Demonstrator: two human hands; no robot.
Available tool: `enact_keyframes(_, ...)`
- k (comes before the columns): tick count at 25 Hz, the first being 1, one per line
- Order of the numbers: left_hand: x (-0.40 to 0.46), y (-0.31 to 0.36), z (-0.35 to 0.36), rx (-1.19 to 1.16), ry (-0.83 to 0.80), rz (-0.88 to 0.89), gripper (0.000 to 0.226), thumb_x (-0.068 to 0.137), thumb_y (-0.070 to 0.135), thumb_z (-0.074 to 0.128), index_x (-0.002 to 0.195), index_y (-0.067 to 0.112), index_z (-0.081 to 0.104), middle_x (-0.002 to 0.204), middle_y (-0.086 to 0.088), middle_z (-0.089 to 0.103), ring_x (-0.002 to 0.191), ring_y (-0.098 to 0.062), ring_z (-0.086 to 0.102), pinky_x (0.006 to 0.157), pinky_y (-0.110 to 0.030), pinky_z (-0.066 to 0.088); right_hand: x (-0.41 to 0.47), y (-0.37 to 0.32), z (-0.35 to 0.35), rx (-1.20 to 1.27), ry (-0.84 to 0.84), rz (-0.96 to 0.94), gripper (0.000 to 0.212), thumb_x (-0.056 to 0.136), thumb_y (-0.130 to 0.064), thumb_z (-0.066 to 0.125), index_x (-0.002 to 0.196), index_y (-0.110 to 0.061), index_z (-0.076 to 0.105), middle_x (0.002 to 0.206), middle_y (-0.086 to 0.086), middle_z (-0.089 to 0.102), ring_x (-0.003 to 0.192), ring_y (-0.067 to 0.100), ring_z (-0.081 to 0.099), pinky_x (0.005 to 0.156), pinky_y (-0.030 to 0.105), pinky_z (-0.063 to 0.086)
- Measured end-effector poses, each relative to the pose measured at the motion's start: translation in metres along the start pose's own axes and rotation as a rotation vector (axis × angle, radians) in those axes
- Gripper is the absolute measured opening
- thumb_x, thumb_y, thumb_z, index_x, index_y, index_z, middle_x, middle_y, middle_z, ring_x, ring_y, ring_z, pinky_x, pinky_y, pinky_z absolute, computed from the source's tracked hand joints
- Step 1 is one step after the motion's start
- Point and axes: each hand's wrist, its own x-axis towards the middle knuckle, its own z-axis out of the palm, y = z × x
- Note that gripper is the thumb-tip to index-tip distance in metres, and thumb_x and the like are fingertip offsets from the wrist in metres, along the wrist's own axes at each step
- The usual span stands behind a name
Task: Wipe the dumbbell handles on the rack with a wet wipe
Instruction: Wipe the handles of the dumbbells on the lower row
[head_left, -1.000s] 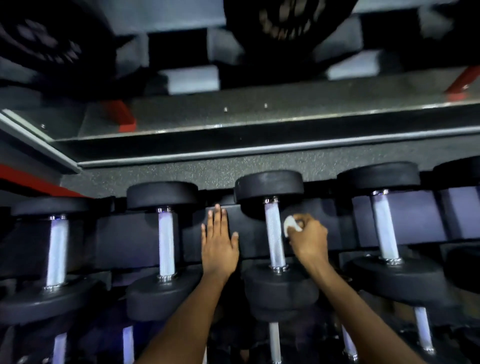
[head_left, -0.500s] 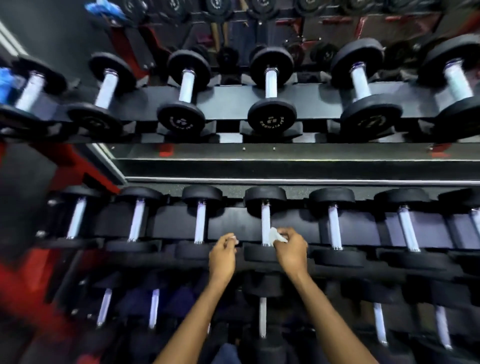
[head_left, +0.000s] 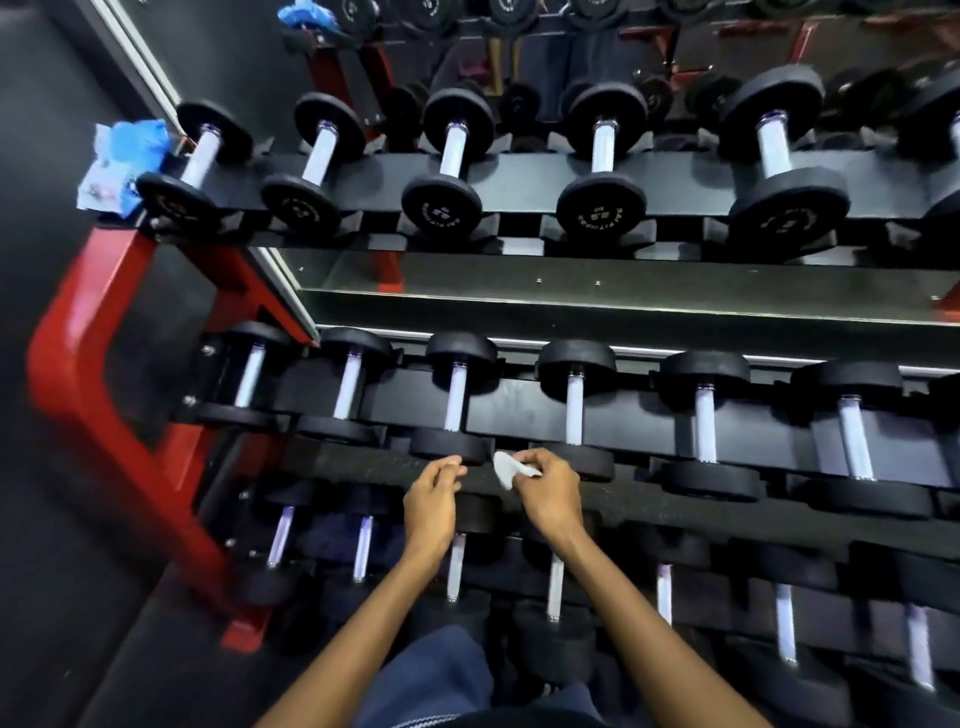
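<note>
Three tiers of black dumbbells with pale metal handles fill the rack (head_left: 649, 421). My right hand (head_left: 548, 493) pinches a small crumpled white wet wipe (head_left: 505, 469) in front of the middle tier, just off the near end of one dumbbell handle (head_left: 574, 410). My left hand (head_left: 434, 499) hovers close beside it with fingers loosely curled and nothing in it, near the front plate of the neighbouring dumbbell (head_left: 452, 447). Neither hand touches a handle.
A blue wet-wipe packet (head_left: 122, 163) lies at the left end of the top tier. The red rack frame (head_left: 98, 395) stands at the left. The lower tier of dumbbells (head_left: 457, 566) lies under my forearms. My knees (head_left: 436, 675) show at the bottom.
The view has pulled back and up from the rack. My right hand drew the wipe off the middle handle toward me; my left hand left the rack panel and curled beside it.
</note>
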Motion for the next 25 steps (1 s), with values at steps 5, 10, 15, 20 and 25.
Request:
enact_keyframes(5,0.047,-0.008,-0.041,0.030,0.032,-0.044,0.024,0.097,0.014,0.048,0.089,0.027,0.065,0.097,0.002,0.070,0.090,-0.015,0.063,0.096,-0.037,0.046,0.029,-0.011,0.050,-0.020,-0.025,0.074,0.023,0.079,0.002,0.056,0.095,-0.008,0.069,0.090,0.003,0.066,0.074,0.012,0.055,0.048,0.002,0.036)
enact_keyframes(10,0.122,-0.017,-0.084,0.109,-0.035,-0.101,0.022,0.098,0.018,0.049,0.089,0.030,0.065,0.111,-0.003,0.069,0.106,-0.021,0.060,0.101,-0.039,0.045,0.073,-0.029,0.096,-0.017,0.031,0.191,0.023,0.079,0.000,0.059,0.098,-0.008,0.069,0.091,0.005,0.067,0.078,0.014,0.058,0.057,0.012,0.040)
enact_keyframes(15,0.207,-0.029,-0.099,0.293,-0.120,-0.056,0.026,0.101,0.021,0.049,0.120,0.011,0.063,0.117,0.001,0.060,0.106,-0.014,0.053,0.087,-0.019,0.036,0.125,-0.034,0.141,-0.014,0.173,0.298,0.015,0.082,-0.007,0.062,0.095,-0.010,0.069,0.101,0.010,0.070,0.090,0.027,0.065,0.079,0.029,0.049)
enact_keyframes(20,0.285,-0.056,-0.075,0.509,-0.203,0.059,0.045,0.099,0.020,0.052,0.141,0.006,0.043,0.147,-0.010,0.043,0.136,-0.024,0.039,0.113,-0.032,0.028,0.169,-0.009,0.156,-0.063,0.267,0.342,0.019,0.086,-0.004,0.057,0.101,-0.003,0.069,0.095,0.012,0.068,0.090,0.025,0.062,0.070,0.021,0.039)
enact_keyframes(25,0.355,-0.089,-0.029,0.743,-0.177,0.302,0.058,0.100,0.021,0.049,0.149,0.000,0.027,0.159,-0.013,0.021,0.149,-0.025,0.011,0.121,-0.031,0.007,0.231,0.039,0.171,-0.165,0.086,0.289,0.029,0.087,-0.001,0.053,0.111,-0.005,0.068,0.112,0.010,0.067,0.105,0.023,0.062,0.092,0.025,0.046)
